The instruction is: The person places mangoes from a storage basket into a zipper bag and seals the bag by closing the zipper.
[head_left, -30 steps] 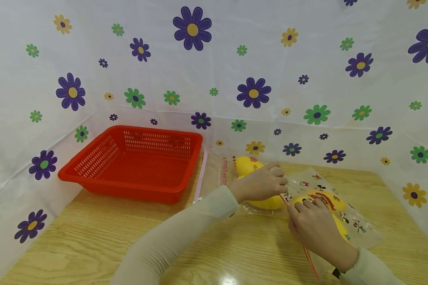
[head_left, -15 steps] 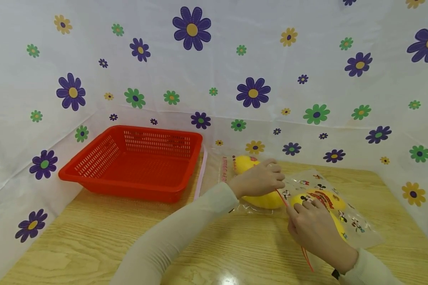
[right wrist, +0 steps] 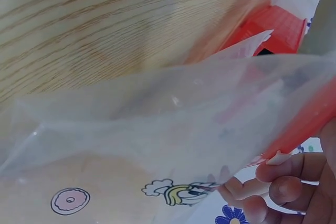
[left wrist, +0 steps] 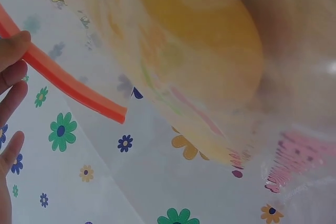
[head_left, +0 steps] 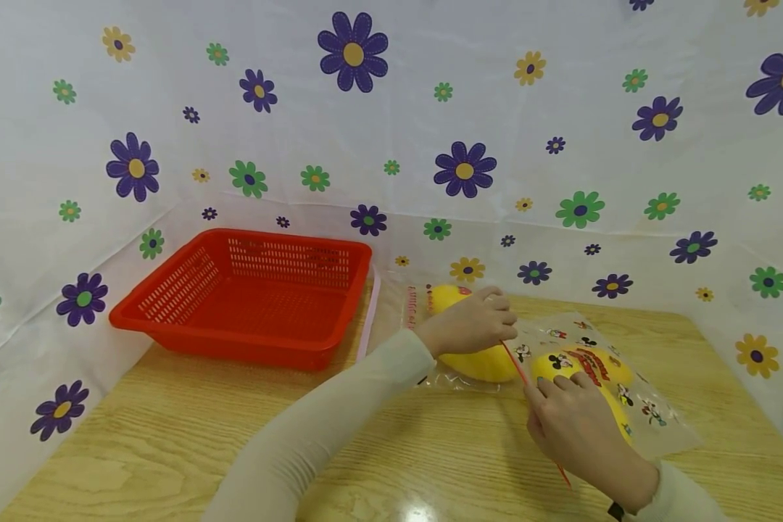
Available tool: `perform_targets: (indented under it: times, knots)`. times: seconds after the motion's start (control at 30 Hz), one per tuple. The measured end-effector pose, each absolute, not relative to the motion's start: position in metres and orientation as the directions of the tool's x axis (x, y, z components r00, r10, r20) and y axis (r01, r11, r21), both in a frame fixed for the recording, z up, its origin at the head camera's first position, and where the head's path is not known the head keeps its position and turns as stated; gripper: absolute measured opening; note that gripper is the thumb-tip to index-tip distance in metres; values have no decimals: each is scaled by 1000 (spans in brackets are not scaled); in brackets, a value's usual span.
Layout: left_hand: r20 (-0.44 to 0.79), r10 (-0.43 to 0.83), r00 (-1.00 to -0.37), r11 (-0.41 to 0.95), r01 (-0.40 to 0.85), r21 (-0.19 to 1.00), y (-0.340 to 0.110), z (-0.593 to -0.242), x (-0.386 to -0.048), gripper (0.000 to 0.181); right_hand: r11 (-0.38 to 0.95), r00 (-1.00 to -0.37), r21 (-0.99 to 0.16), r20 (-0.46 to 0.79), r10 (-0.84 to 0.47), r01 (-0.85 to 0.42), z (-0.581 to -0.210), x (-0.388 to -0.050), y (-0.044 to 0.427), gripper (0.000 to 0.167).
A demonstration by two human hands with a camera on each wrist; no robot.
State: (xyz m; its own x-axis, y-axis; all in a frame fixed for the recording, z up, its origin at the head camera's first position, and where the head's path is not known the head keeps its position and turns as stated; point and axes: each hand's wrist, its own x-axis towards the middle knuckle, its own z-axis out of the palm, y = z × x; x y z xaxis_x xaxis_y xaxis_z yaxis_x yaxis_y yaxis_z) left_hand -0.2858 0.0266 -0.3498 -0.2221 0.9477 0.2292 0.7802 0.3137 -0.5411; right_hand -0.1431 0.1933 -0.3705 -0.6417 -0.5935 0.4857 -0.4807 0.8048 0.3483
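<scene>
A clear zip bag (head_left: 675,428) with cartoon prints and a red zip strip (head_left: 515,364) lies at the right, a yellow rounded thing (head_left: 540,367) inside. My left hand (head_left: 475,324) pinches the strip's far end; in the left wrist view the strip's tip (left wrist: 113,113) sticks out past the thumb and finger. Farther along, my right hand (head_left: 583,428) grips the strip with curled fingers. A small white piece (right wrist: 278,157) shows at a fingertip in the right wrist view. Behind my left hand lies a second clear bag (head_left: 391,319) holding yellow things (head_left: 479,366), partly hidden.
A red slotted basket (head_left: 235,344) stands at the back left of the wooden table (head_left: 170,435). The second bag's pale lilac strip (head_left: 368,312) lies close to its right side. A white flowered cloth (head_left: 391,109) hangs around the back and sides.
My left hand has shifted slightly left, drawing the strip along. The strip's near end has moved up and left, and its two separate strands there now look like one line.
</scene>
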Motion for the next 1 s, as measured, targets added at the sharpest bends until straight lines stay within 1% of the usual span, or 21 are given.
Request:
perform_targets:
  times: [0.1,0.4,0.83,1.0]
  knots:
    - [231,947,-225,317,781,-539,27,-350,-287,18,798,-625,347,497,-602,-493,-371,-142,194,14]
    - [208,946,-249,323,789,-523,26,-349,-293,17,799,-639,348,481,-601,-490,-370,-137,191,13]
    - [200,942,-270,335,775,-536,25,-350,-300,17,798,-615,324,513,-599,-508,-371,-133,188,15]
    - [199,939,-282,345,764,-546,24,-350,-301,17,802,-629,316,501,-594,-506,-370,-131,186,16]
